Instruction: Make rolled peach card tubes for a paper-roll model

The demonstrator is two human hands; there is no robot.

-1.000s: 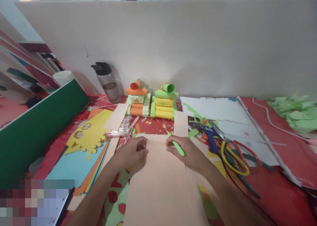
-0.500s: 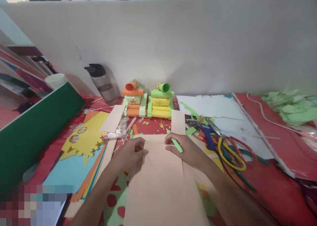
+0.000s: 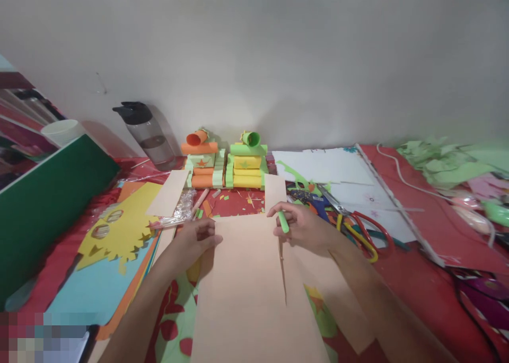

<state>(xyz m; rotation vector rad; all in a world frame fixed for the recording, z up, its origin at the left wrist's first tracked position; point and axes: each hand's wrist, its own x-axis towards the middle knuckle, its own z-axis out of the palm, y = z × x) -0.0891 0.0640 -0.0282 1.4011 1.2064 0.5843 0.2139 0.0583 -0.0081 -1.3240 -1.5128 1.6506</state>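
Note:
A large peach paper sheet (image 3: 246, 278) lies in front of me, with a long slit or cut edge along its right part. My left hand (image 3: 196, 241) is at the sheet's upper left edge, fingers curled and thumb resting on the paper. My right hand (image 3: 304, 225) is closed around a slim light-green tool (image 3: 283, 222), over the sheet's upper right corner; whether it is a pen or a cutter I cannot tell. A small peach strip (image 3: 275, 191) lies just beyond that hand. Another peach piece (image 3: 334, 289) is under my right forearm.
Two paper tank models, one orange (image 3: 202, 161) and one green-yellow (image 3: 247, 164), stand at the wall. Scissors (image 3: 353, 220) and a blue glue gun (image 3: 320, 204) lie to the right. Coloured sheets (image 3: 99, 283), a water bottle (image 3: 147, 135) and a green box (image 3: 51, 209) are on the left.
My right hand has shifted slightly outward from the sheet's middle with the green tool and turned it more upright. The slit is more visible. The view has swung a little to the right.

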